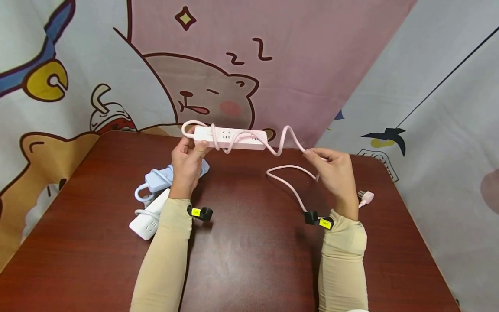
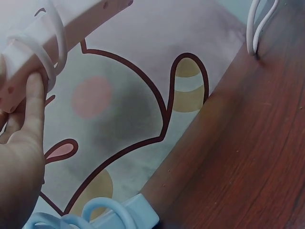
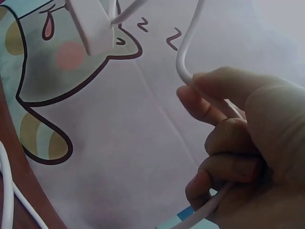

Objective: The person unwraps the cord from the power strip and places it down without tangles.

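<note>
A pale pink power strip (image 1: 234,146) is held up above the table's far edge, its sockets facing the head camera. My left hand (image 1: 186,167) grips its left end, thumb on the front face. The strip's pink cord (image 1: 286,130) loops round the body in loose coils and stretches right in a wavy line. My right hand (image 1: 333,171) pinches that cord between thumb and fingers, the other fingers curled in the right wrist view. Below the hand the cord drops to the table in a wide bend, and its plug (image 1: 366,198) lies beyond the right wrist.
Behind my left forearm lie a blue power strip (image 1: 157,181) and a white power strip (image 1: 147,225), each wrapped in its own cord. Both rest on the dark reddish-brown table (image 1: 249,260). A curtain (image 1: 312,56) printed with cartoon animals hangs behind the table.
</note>
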A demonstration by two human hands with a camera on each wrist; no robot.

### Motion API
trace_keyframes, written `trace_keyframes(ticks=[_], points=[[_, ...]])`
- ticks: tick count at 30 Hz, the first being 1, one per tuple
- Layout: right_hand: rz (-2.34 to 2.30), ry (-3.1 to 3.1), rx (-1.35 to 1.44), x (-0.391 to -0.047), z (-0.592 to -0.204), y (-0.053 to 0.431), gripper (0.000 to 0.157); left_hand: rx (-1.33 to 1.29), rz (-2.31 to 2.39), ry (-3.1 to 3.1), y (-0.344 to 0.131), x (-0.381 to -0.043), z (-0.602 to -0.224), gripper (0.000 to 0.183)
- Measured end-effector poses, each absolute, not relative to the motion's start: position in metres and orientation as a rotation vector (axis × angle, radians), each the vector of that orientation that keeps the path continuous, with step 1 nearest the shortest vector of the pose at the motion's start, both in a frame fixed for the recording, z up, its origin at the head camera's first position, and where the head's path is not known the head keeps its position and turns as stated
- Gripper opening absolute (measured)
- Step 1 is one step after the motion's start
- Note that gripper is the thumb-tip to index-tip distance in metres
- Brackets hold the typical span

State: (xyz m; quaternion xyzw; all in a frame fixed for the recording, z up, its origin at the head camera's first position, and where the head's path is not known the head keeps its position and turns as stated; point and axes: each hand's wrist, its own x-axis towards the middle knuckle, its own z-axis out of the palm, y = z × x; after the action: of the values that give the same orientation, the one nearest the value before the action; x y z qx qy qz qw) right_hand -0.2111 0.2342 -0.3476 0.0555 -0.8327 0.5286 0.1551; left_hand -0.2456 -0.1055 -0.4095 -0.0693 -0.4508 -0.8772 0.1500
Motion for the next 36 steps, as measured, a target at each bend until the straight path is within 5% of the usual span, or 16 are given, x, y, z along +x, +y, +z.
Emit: trace_keyframes(ticks=[36], points=[[1.333,-2.819,0.288,-0.209,-0.353,0.253,0.02,-0.159,-2.558,-1.197,-0.109,-0.246,-0.407,0.05]])
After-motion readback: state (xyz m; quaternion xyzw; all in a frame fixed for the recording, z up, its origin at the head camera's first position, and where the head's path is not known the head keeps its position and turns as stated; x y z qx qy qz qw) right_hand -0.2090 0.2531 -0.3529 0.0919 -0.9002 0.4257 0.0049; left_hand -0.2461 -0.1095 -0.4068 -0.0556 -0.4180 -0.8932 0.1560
